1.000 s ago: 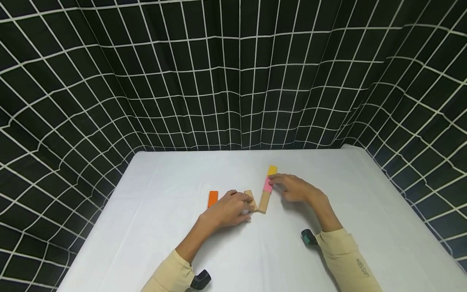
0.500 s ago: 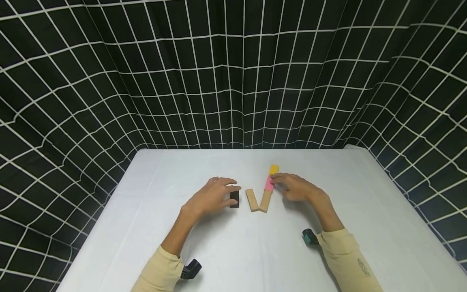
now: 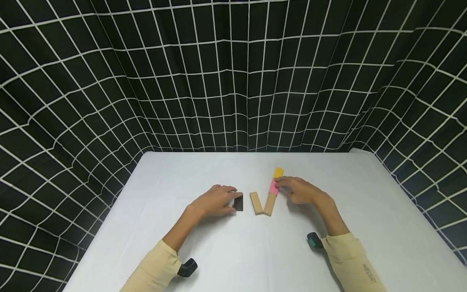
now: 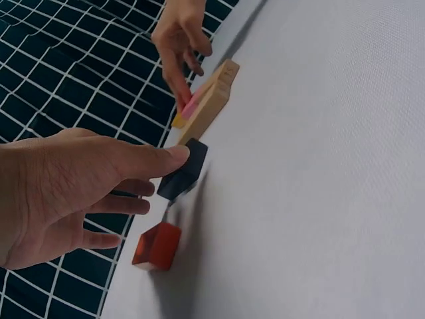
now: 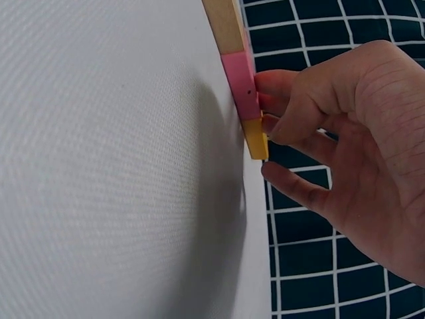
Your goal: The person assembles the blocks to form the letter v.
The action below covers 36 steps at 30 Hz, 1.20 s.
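Moved since one second ago: left hand [image 3: 214, 202], from left wooden block [image 3: 256, 203] to dark block [image 3: 238, 204].
Far left of the pink block [image 3: 273, 189], orange block [image 4: 163, 247], then dark block, pinched by thumb and finger: both lying apart, so apparently not yet placed. On its near side, left wooden block and right wooden block [image 3: 270, 204], meeting in a V; beyond it, yellow block [image 3: 279, 172]: apparently done. At its right, right hand [image 3: 302, 191], fingers loosely spread, only touching it.
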### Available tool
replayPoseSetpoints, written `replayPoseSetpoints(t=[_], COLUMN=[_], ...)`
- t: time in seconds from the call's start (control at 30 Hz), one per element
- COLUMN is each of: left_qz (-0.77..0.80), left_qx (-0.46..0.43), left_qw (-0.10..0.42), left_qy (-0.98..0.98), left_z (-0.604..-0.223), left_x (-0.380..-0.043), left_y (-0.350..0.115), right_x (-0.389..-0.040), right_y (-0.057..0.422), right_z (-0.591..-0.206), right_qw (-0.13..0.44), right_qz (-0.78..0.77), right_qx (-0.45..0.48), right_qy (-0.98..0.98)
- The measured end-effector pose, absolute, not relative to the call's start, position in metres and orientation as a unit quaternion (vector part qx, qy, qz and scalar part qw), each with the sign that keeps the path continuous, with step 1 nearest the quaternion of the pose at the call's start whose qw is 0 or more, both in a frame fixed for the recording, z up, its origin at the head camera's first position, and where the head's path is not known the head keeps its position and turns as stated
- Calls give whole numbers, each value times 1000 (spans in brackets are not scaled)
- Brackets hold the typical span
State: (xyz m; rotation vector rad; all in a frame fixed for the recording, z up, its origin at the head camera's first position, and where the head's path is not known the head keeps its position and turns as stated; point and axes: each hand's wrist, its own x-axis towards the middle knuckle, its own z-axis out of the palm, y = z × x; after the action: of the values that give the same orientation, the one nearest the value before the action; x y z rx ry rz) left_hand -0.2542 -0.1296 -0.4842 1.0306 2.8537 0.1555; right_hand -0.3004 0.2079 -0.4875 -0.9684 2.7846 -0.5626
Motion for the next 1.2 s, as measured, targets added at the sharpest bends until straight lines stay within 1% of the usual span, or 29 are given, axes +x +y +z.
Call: replayPoseSetpoints(t=[0.17,0.37,0.6,0.87,1.2], left_qz=[37,24,46,70,98], left_qx=[347,350,343,345,326], left_qw=[47,35,40,13,-2], left_qy=[936,936,937,936,940], left_z=[-490,-487,-486,-489,-477], left_x=[-251,-251,-252,-253,-254], left_y=[-124,-118,-115,-118,-114], right_x=[-296,-295,-296,-299,-299], right_y=[205,204,205,205,209], right_z=[-491,-490,-489,-489,-486], right_qw=[76,72,67,71,64], right_qz=[-192,-195,-192,-184,-182], right_qx=[-321,-317,-316,-317,-323], right_qy=[924,926,927,928,927])
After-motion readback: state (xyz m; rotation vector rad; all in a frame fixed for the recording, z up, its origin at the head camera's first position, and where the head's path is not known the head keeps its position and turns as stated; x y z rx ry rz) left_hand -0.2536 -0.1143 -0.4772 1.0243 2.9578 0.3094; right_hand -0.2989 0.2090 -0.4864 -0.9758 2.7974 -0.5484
